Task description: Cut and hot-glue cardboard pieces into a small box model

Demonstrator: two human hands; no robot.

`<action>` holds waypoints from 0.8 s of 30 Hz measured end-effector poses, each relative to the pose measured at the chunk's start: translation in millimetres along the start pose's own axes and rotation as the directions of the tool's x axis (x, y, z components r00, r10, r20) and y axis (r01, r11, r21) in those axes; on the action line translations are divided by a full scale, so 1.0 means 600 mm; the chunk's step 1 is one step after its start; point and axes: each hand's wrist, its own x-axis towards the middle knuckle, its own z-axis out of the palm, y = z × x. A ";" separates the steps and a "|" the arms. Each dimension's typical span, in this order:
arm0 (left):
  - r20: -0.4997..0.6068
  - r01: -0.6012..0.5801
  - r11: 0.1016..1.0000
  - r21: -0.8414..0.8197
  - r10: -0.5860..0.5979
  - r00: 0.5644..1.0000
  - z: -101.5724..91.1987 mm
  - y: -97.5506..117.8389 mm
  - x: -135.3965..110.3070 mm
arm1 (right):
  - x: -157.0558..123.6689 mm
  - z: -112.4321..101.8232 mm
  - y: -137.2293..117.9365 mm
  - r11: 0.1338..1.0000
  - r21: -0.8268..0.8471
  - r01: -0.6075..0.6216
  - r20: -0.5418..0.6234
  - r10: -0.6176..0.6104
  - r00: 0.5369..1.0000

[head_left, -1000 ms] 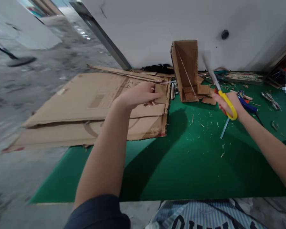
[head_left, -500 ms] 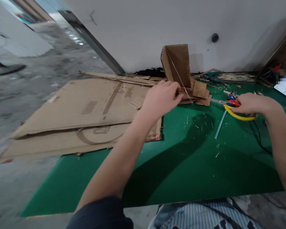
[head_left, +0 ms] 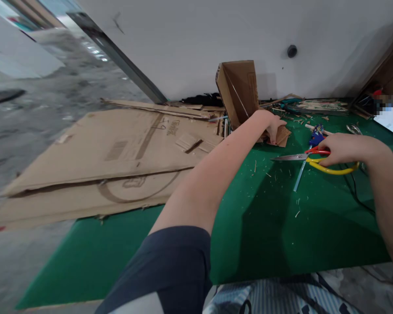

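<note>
My left hand [head_left: 271,125] reaches far across the green mat [head_left: 265,226] and rests on small cardboard pieces [head_left: 281,136] at the foot of an upright cardboard box [head_left: 240,89]; its fingers curl down onto them. My right hand [head_left: 342,148] grips the yellow and red handles of a pair of scissors [head_left: 309,157], whose closed blades point left just above the mat. A thin pale stick [head_left: 299,175] lies under the scissors.
Large flattened cardboard sheets [head_left: 111,157] cover the mat's left part and overhang its edge. A blue-handled tool [head_left: 315,138], metal pliers [head_left: 353,129] and scraps lie at the back right. Small cardboard chips are scattered over the mat. A white wall stands behind.
My left hand left the flat cardboard sheet and moved right to the scraps beside the box. My right hand brought the scissors down from upright to level, low over the mat.
</note>
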 end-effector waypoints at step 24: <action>-0.150 -0.170 0.983 0.073 0.179 0.972 0.019 0.035 0.012 | 0.035 0.036 -0.095 0.986 -0.046 0.162 0.139 -0.154 0.978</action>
